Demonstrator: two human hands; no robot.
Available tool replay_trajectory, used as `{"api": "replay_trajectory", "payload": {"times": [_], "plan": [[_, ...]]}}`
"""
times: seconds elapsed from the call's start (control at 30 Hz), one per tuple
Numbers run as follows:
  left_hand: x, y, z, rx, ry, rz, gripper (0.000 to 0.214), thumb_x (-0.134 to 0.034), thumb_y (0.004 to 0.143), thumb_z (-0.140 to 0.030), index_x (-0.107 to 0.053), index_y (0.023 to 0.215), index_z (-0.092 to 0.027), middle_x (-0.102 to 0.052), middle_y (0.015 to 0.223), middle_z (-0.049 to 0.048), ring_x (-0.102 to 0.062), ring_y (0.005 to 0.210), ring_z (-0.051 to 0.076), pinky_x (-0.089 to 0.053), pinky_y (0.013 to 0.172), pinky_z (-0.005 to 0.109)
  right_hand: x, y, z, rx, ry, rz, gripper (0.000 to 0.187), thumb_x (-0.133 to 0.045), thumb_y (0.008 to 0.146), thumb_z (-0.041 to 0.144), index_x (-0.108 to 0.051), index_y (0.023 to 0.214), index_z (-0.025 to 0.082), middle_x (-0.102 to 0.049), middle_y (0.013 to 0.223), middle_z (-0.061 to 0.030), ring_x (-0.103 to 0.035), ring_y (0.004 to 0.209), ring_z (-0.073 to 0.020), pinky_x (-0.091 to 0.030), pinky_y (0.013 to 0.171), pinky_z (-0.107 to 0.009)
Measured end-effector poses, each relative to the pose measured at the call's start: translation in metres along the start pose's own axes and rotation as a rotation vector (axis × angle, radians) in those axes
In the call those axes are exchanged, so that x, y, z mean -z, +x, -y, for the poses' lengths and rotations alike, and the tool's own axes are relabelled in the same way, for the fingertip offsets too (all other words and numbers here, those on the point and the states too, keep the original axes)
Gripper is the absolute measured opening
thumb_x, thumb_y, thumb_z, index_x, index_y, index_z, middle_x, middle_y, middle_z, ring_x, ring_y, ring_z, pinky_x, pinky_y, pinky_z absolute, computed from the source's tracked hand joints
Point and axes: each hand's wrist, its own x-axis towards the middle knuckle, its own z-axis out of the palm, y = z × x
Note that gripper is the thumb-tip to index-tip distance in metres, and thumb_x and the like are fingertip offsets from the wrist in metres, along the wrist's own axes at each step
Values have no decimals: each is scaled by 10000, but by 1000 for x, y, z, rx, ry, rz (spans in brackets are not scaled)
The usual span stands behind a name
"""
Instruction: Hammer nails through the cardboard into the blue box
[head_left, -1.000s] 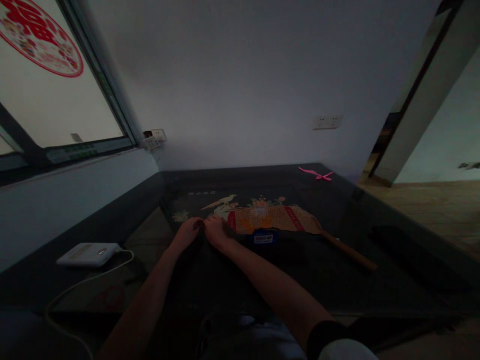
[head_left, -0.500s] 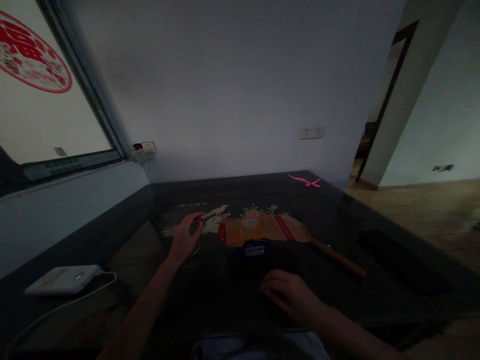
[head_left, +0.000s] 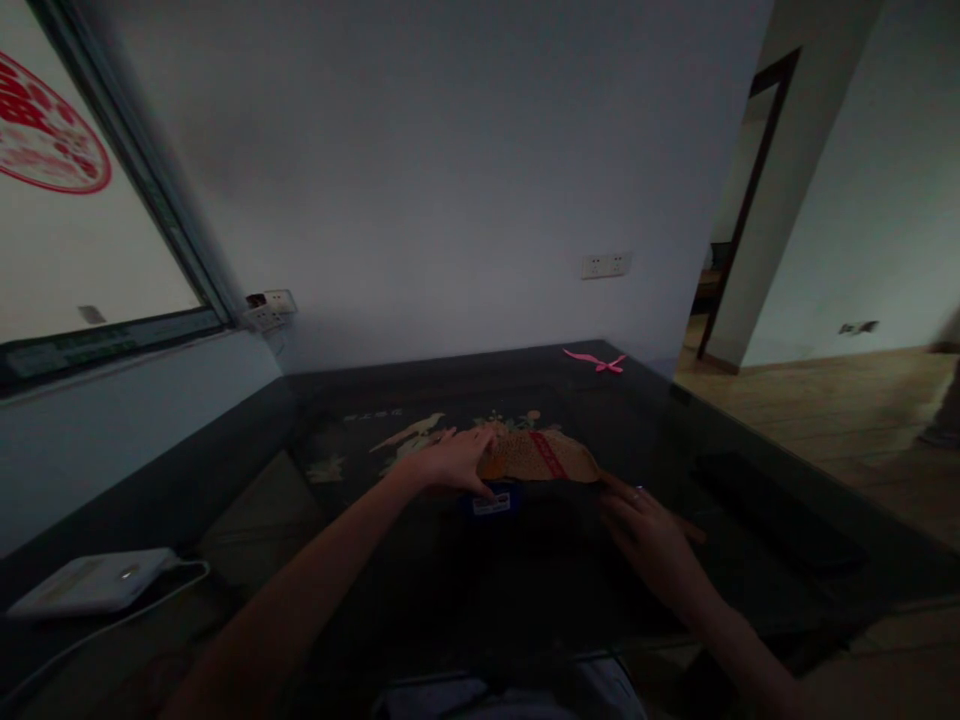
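Note:
On the dark table lies a flat orange, finely patterned piece with a red band (head_left: 547,453). A brown wooden handle (head_left: 694,531) extends from its right end. My left hand (head_left: 454,462) is over the left end of the patterned piece, thumb on the near side and fingers on the far side, hiding that end. My right hand (head_left: 649,528) is closed around the handle near where it meets the patterned piece. A small blue box with a white label (head_left: 493,503) sits at the near edge of the patterned piece, close to my left thumb.
A white power bank (head_left: 94,583) with a white cable is at the left. A pink ribbon-like strip (head_left: 604,364) lies at the far right corner. Along the right side rests a long black object (head_left: 776,515). The wall rises behind the table (head_left: 450,375).
My left hand has moved right, onto the patterned piece. My right hand has moved right and away from me, onto the wooden handle. The view has shifted slightly to the right.

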Motion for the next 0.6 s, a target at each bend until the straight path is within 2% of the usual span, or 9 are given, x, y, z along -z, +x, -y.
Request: {"api": "replay_trajectory", "payload": {"times": [0.13, 0.23, 0.3, 0.37, 0.47, 0.6], "plan": [[1, 2, 3, -20, -10, -38, 523, -738, 516, -437, -498, 920, -205, -567, 977, 77, -545, 902, 254, -408, 721, 305, 4, 5, -38, -87, -190, -3, 343, -434, 839, 245, -601, 1136, 213, -588, 1164, -119, -537, 1057, -273, -448, 853, -428], [11, 0, 12, 13, -35, -86, 500, -717, 542, -434, -488, 917, -194, -553, 965, 61, -531, 879, 226, -407, 714, 289, 1, 2, -56, -105, -186, 67, 377, -419, 842, 257, -567, 1187, 220, -577, 1180, -112, -566, 1009, -245, -466, 825, -389], [23, -6, 26, 61, -55, -143, 501, -704, 557, -436, -486, 929, -179, -547, 978, 64, -523, 893, 220, -407, 738, 288, -1, 2, -62, -73, -165, 120, 379, -413, 847, 263, -562, 1194, 224, -596, 1139, -103, -579, 970, -229, -468, 821, -371], [39, -19, 49, 142, -62, -198, 516, -696, 560, -438, -489, 945, -163, -542, 996, 72, -519, 919, 222, -407, 767, 290, -3, 3, -66, -39, -179, 136, 385, -415, 853, 274, -556, 1205, 208, -610, 1091, -111, -578, 948, -236, -468, 819, -373], [61, -47, 96, 317, -21, -269, 566, -697, 542, -459, -489, 975, -159, -545, 1019, 70, -525, 927, 227, -411, 783, 301, -4, 6, -73, -29, -244, 125, 410, -408, 864, 302, -539, 1232, 178, -614, 1020, -132, -587, 885, -251, -480, 774, -385], [70, -92, 162, 568, 25, -302, 596, -693, 530, -496, -492, 968, -146, -568, 1008, 96, -550, 912, 249, -431, 728, 306, -7, 1, -81, -20, -267, 170, 418, -375, 879, 329, -560, 1213, 159, -619, 975, -137, -608, 839, -245, -497, 748, -381]]}}
